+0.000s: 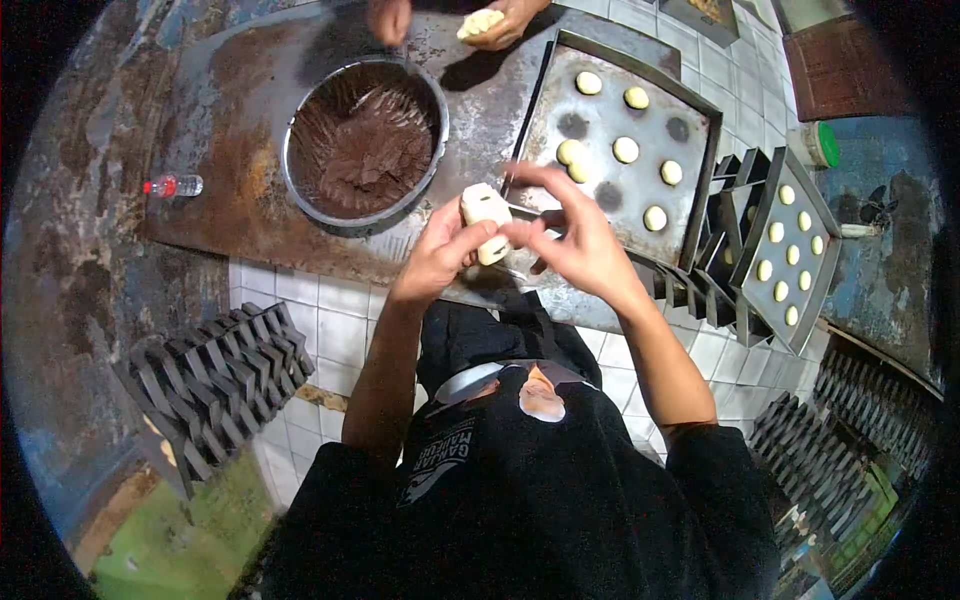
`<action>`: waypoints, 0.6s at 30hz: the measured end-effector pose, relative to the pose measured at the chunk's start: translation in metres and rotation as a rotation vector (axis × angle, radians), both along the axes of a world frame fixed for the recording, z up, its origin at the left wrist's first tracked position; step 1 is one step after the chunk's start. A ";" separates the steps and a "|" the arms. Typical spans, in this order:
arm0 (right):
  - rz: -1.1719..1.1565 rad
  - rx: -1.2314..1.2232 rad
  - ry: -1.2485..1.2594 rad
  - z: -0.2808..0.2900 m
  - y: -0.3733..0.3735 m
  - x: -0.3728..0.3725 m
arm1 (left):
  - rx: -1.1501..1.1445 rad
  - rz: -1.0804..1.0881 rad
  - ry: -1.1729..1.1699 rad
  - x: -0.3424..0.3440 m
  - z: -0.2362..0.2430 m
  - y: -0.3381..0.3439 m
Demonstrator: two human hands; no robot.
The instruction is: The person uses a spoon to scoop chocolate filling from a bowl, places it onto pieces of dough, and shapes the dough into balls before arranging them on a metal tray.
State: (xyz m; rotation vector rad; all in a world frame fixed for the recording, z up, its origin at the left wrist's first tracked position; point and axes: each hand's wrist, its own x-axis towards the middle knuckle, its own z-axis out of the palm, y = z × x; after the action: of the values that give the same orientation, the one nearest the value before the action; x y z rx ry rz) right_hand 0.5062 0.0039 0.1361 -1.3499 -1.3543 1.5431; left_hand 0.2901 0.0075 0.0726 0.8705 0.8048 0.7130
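Observation:
Over the table's near edge, my left hand (440, 250) is closed around a pale, elongated piece of dough (487, 212) with dark marks near its top and bottom. My right hand (580, 240) is close on its right side, fingers curved and apart. The thumb reaches the dough's edge; whether it touches I cannot tell. Beyond my hands to the left stands a round metal bowl (440, 100) with dark brown paste (370, 150) inside. A baking tray (545, 110) to the right carries several pale dough balls (626, 150), two of them touching.
Across the table a co-worker's hand (510, 30) holds yellowish dough (480, 24); their other hand (390, 20) is above the bowl. A small red-capped bottle (180, 186) lies left. Stacked trays (790, 250) stand right, a dark metal rack (215, 385) lower left, a green-lidded tub (822, 145) far right.

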 end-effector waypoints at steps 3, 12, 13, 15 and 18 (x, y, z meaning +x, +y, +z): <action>0.066 0.475 -0.334 0.006 0.002 0.003 | -0.011 0.055 -0.045 0.023 0.003 -0.002; 0.033 0.434 -0.209 -0.001 0.005 0.038 | -0.199 -0.013 -0.160 0.036 0.020 0.003; 0.034 0.435 -0.206 -0.003 0.004 0.039 | -0.115 -0.032 -0.024 0.038 0.023 0.002; -0.014 0.444 -0.191 -0.002 0.005 0.040 | 0.085 -0.036 0.128 0.049 0.027 -0.002; -0.035 0.353 -0.194 0.021 -0.002 0.037 | 0.026 0.115 0.114 0.055 0.027 -0.004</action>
State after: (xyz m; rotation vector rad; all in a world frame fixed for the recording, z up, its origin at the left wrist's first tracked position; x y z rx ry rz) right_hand 0.5434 0.0019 0.1576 -1.3132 -1.6239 1.1050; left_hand 0.3451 0.0040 0.0998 0.8998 0.9556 0.7816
